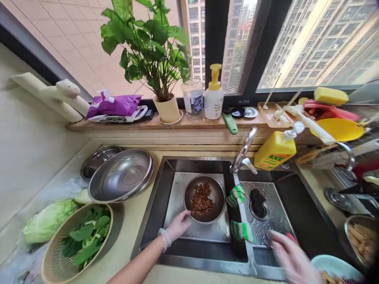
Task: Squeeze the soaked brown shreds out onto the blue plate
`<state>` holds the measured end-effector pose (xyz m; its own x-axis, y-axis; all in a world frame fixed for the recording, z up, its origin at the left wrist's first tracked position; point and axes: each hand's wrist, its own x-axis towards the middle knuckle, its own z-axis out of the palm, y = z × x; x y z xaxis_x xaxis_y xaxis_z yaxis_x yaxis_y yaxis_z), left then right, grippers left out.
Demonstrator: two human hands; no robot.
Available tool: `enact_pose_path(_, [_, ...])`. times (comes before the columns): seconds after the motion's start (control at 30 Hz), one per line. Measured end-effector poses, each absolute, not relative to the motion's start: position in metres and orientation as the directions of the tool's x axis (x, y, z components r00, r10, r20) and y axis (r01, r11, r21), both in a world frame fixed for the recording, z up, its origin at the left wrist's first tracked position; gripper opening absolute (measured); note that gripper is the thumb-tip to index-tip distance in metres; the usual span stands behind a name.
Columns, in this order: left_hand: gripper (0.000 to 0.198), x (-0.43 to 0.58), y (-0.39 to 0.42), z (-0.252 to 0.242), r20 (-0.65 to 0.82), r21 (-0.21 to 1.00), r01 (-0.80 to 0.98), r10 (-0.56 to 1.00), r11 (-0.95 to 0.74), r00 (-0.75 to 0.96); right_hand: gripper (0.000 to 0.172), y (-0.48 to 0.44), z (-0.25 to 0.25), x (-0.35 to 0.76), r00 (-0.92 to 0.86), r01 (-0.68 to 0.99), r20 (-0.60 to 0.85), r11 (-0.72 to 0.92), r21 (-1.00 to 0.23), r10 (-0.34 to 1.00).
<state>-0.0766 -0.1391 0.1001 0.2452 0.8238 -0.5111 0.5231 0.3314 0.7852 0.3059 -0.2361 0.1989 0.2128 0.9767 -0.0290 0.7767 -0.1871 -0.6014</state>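
A round metal bowl (222, 199) rests in the left sink basin (177, 189), with brown shredded food (203, 199) inside. My left hand (179, 225), in a thin clear glove, is at the bowl's lower left rim. Its fingers reach toward the rim, and I see nothing held in them. My right hand (291, 254) hovers over the front of the right basin (281, 213), smeared by motion. A small red patch shows beside it; whether that is held is unclear. Two stretches of green-and-white striped cloth (237, 195) lie over the divider between the basins.
A faucet (244, 152) stands behind the divider, with a yellow AXE bottle (275, 152) to its right. A dark clump (257, 196) sits at the right drain. Left are metal strainers (121, 175), a basket (47, 256) of leafy greens and cabbage (50, 221). A pale bowl (334, 262) is front right.
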Motion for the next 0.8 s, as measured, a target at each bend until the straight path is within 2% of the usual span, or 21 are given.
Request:
enact_pose_path(0.07, [0.065,-0.068,-0.116,0.085,-0.478,0.780,0.585,0.815,0.222,0.328,0.036,-0.187,0.181,0.236,-0.033,0.799,-0.119,-0.045,-0.600,0.992])
enact_pose_path(0.1, [0.074,-0.064,-0.106,0.077,-0.471,0.754,0.637,0.807,0.160,0.355,0.040,-0.158,0.168,0.204,-0.176,0.802,-0.184,0.033,-0.596,0.967])
enact_pose_path(0.13, [0.081,-0.059,-0.097,0.070,-0.477,0.713,0.693,0.798,0.106,0.369,0.044,-0.127,0.153,0.176,-0.245,0.826,-0.230,0.078,-0.558,0.942])
enact_pose_path(0.23, [0.091,-0.050,-0.079,0.047,-0.525,0.607,0.794,0.770,0.039,0.363,0.058,-0.042,0.103,0.123,-0.288,0.914,-0.404,0.122,-0.388,0.868])
enact_pose_path(0.3, [0.096,-0.047,-0.076,0.031,-0.551,0.593,0.804,0.752,0.047,0.362,0.061,-0.002,0.070,0.111,-0.292,0.928,-0.459,0.132,-0.349,0.839])
enact_pose_path(0.5, [0.118,-0.042,-0.079,-0.005,-0.593,0.577,0.814,0.723,0.075,0.354,0.046,0.021,0.012,0.121,-0.299,0.923,-0.543,0.091,-0.375,0.785])
enact_pose_path(0.6, [0.131,-0.035,-0.064,-0.009,-0.544,0.556,0.831,0.744,-0.027,0.388,0.047,0.000,0.006,0.130,-0.340,0.904,-0.613,0.068,-0.422,0.713])
enact_pose_path(0.63, [0.136,-0.032,-0.055,-0.011,-0.529,0.544,0.835,0.740,-0.080,0.416,0.058,-0.008,0.006,0.131,-0.356,0.897,-0.637,0.059,-0.438,0.684])
enact_pose_path(0.7, [0.143,-0.026,-0.035,-0.014,-0.535,0.520,0.835,0.694,-0.179,0.482,0.098,-0.027,0.006,0.131,-0.332,0.914,-0.695,0.034,-0.405,0.637])
enact_pose_path(0.77, [0.145,-0.020,-0.021,-0.018,-0.575,0.519,0.820,0.610,-0.242,0.545,0.131,-0.047,0.005,0.126,-0.225,0.961,-0.742,0.020,-0.275,0.631])
enact_pose_path(0.8, [0.143,-0.018,-0.018,-0.020,-0.595,0.523,0.812,0.570,-0.260,0.566,0.137,-0.056,0.005,0.122,-0.160,0.980,-0.746,0.015,-0.198,0.646])
